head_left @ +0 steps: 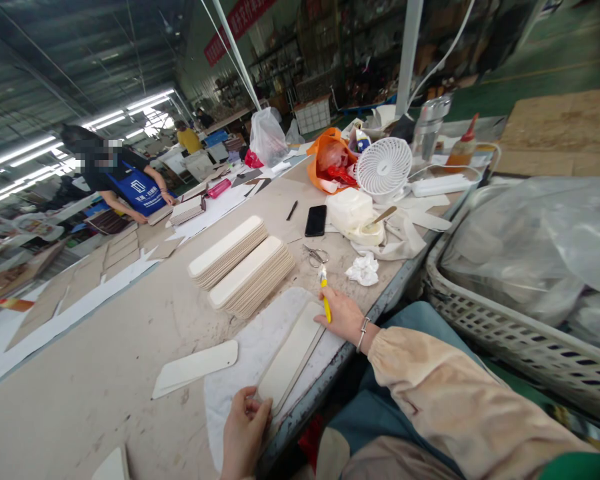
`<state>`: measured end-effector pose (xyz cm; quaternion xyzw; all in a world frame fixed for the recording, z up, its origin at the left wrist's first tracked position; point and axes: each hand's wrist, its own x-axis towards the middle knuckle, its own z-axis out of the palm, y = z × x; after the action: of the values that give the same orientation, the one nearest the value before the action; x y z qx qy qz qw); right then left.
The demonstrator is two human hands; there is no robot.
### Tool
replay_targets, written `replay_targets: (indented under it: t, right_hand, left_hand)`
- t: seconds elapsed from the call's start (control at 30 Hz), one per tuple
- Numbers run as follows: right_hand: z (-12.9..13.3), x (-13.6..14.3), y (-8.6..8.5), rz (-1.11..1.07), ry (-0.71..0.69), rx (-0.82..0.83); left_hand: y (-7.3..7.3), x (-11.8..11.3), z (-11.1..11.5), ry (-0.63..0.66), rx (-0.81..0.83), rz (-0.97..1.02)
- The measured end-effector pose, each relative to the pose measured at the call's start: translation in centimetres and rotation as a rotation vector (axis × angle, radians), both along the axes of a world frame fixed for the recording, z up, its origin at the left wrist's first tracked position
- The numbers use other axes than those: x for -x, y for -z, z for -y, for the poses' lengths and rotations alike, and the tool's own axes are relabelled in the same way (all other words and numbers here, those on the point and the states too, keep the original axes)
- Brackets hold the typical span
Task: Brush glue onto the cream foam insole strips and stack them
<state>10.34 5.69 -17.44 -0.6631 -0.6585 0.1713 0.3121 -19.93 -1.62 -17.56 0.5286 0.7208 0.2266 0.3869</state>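
Note:
A long pale strip with rounded ends [293, 353] lies aslant on a white cloth [230, 380] at the table's near edge, with another layer showing under its right side. My left hand [247, 423] pinches the strip's near end between thumb and fingers. At the far end, my right hand [343, 317] is closed around a slim yellow tool [326, 300] with a pale tip, its exact kind unclear; the fingers rest by the strip's edge. Two stacks of similar strips [253, 277] stand beyond. To the left lie a few loose strips [197, 365].
Scissors [317, 255], a crumpled tissue [363, 269], a phone [316, 221] and a white tub [350, 210] sit beyond my right hand. Behind them are a white fan [384, 167] and an orange bag [325, 160]. A plastic basket [480, 307] stands at right. A co-worker [125, 173] works far left.

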Motion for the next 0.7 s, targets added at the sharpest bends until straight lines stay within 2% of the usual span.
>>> replay_targets:
  t: [0.2,0.33,0.47,0.57,0.7]
  right_hand:
    - [0.1,0.1,-0.5,0.006,0.014,0.089]
    - [-0.1,0.3,-0.3,-0.037,0.013,0.128]
    - [0.1,0.4,0.1,-0.087,-0.014,0.104]
    - [0.3,0.3,0.1,-0.061,-0.035,0.057]
    - [0.5,0.1,0.1,-0.074,-0.055,0.061]
  left_hand:
    - [-0.5,-0.2,-0.1,0.036,-0.009,-0.085]
    - [-0.8,-0.2,-0.3,0.150,0.016,-0.238]
    - [-1.8,-0.5,-0.5,0.285,0.024,-0.438]
    - [-3.0,-1.5,-1.0,0.381,-0.084,-0.586]
    - [-4.6,-4.4,-2.7,0.503,-0.246,-0.697]
